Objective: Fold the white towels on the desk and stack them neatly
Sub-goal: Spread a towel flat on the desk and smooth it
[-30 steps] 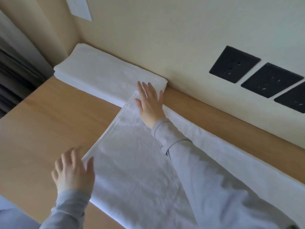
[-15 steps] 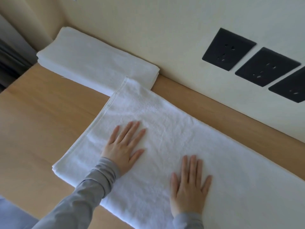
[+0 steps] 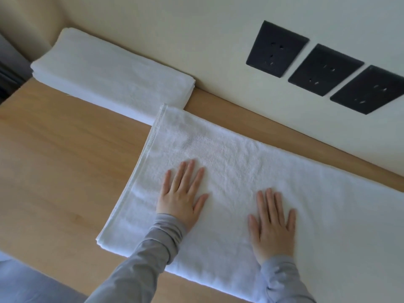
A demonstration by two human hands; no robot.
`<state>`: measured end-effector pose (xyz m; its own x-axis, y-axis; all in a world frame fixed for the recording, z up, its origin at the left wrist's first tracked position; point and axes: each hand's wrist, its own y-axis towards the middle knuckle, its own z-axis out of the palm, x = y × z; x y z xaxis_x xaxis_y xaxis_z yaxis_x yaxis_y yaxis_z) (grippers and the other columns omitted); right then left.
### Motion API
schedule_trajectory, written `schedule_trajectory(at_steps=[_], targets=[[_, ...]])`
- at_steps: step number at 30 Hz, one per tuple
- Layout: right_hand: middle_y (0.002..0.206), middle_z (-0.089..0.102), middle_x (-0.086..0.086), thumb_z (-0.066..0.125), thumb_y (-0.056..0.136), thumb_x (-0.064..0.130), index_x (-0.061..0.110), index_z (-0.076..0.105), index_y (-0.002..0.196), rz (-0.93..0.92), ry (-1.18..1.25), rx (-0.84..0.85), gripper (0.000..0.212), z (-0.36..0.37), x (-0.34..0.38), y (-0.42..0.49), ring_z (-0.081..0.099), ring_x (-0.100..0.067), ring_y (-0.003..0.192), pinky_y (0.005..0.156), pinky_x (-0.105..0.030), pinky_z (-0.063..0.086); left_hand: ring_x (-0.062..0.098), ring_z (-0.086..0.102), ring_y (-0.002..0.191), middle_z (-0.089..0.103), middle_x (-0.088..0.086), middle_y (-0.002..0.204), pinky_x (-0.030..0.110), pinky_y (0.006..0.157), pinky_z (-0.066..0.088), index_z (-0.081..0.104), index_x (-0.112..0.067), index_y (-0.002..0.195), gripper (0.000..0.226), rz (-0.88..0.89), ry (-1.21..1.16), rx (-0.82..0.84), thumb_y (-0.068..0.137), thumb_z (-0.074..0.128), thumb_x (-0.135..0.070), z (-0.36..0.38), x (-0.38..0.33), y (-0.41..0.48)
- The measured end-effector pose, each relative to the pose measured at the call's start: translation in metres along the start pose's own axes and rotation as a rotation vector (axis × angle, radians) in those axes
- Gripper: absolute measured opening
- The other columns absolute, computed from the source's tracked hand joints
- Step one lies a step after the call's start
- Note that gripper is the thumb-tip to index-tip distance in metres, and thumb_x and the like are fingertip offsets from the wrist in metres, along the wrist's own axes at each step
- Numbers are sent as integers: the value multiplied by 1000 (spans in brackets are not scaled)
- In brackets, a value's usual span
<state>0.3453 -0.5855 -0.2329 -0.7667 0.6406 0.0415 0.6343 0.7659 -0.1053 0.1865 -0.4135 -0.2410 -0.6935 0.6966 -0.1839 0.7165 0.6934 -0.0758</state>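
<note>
A long white towel (image 3: 251,162) lies folded lengthwise on the wooden desk (image 3: 65,162), running from the centre to the right edge of view. My left hand (image 3: 181,197) rests flat on it near its left end, fingers straight and spread. My right hand (image 3: 272,224) lies flat on the same towel further right, fingers straight. A stack of folded white towels (image 3: 113,73) sits against the wall at the back left, its near right corner touching the long towel's far left corner.
A cream wall runs along the desk's back edge with three black socket plates (image 3: 323,68) at the upper right. Bare wood lies left of the long towel. The desk's near edge shows at the lower left, with grey-blue cloth below it.
A second ago my hands were at the towel's left edge, the right one at its far corner. Both now lie flat on the towel's middle; since half a second ago they barely moved.
</note>
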Motion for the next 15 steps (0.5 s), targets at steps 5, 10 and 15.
schedule_trajectory(at_steps=[5, 10, 15], targets=[[151, 30, -2, 20, 90, 47, 18, 32, 143, 112, 14, -1, 61, -4, -42, -16, 23, -18, 139, 109, -58, 22, 26, 17, 143, 18, 6, 156, 50, 114, 19, 24, -22, 148, 63, 72, -24, 44, 94, 25, -54, 4, -45, -2], [152, 27, -1, 19, 87, 46, 18, 28, 143, 127, 18, 16, 63, -6, -51, -23, 25, -20, 139, 111, -57, 19, 23, 20, 142, 21, 4, 155, 45, 114, 18, 26, -23, 147, 62, 142, -4, 49, 94, 22, -55, -2, -24, -11], [152, 30, -1, 22, 95, 42, 18, 39, 141, -102, 177, -108, 55, -13, -15, 1, 22, -21, 141, 111, -51, 16, 25, 26, 140, 27, 6, 153, 43, 110, 23, 31, -19, 145, 62, 102, -12, 31, 94, 23, -53, -11, 16, -28]])
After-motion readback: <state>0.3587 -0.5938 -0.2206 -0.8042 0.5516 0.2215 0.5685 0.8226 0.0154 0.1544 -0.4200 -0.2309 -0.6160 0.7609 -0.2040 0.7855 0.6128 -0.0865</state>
